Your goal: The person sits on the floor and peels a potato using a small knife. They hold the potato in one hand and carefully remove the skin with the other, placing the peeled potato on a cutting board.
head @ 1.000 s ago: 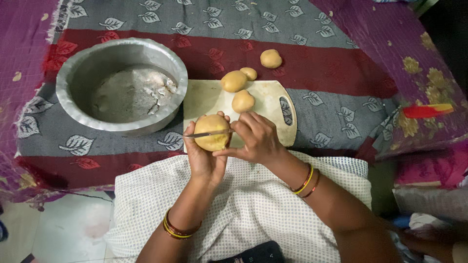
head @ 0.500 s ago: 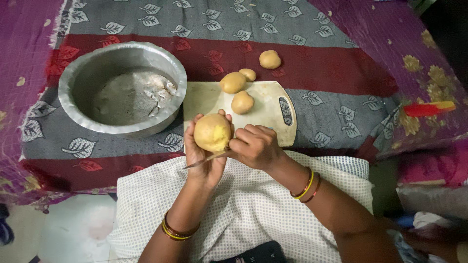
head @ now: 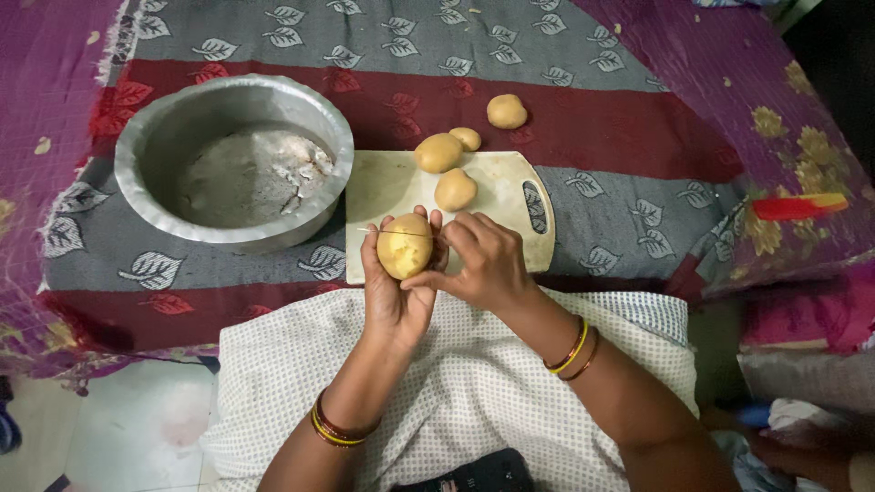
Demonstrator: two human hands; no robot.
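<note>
My left hand [head: 394, 292] cups a yellow potato [head: 404, 248] above the near edge of a pale cutting board [head: 387, 187]. My right hand [head: 483, 264] grips a thin knife [head: 392, 231]; its blade lies across the top of the held potato, pointing left. Its handle is hidden in my fingers. Three more potatoes lie at the far part of the board: a large one [head: 437, 152], a small one [head: 466, 138] behind it, and one [head: 454, 189] in the middle. Another potato [head: 506, 110] rests on the cloth beyond.
A wide metal bowl [head: 146, 137] with whitish residue stands left of the board on a grey and red leaf-patterned cloth [head: 620, 210]. A red and yellow tool [head: 798, 206] lies at the right on purple fabric. A white dotted cloth [head: 474, 383] covers my lap.
The knife was across the potato's middle, dropped below it half a second ago, and now sits across its top. The potato has turned in my left hand.
</note>
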